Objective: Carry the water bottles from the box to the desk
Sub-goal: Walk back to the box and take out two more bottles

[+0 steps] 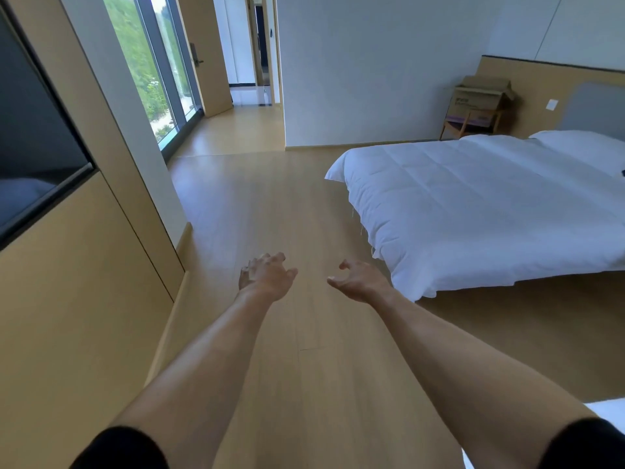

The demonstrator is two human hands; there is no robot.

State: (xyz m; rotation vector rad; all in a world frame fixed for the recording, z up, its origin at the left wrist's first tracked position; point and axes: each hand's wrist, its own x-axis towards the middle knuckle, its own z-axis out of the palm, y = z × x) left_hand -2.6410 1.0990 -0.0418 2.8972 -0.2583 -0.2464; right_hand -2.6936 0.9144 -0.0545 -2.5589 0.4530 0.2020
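The wooden floor (270,204) is filling the middle of the view. A bed (480,211) with a white duvet is standing at the right. A dark screen (30,130) is hanging on the left wall, and a tall window (148,62) is showing green trees behind it. The cardboard box (482,96) is sitting on a small wooden chair (468,125) in the far corner, beside the bed head; no bottles are showing from here. Both bare arms are reaching forward over the floor. The left hand (265,275) and the right hand (358,279) are holding nothing, their fingers loosely curled and spread apart.
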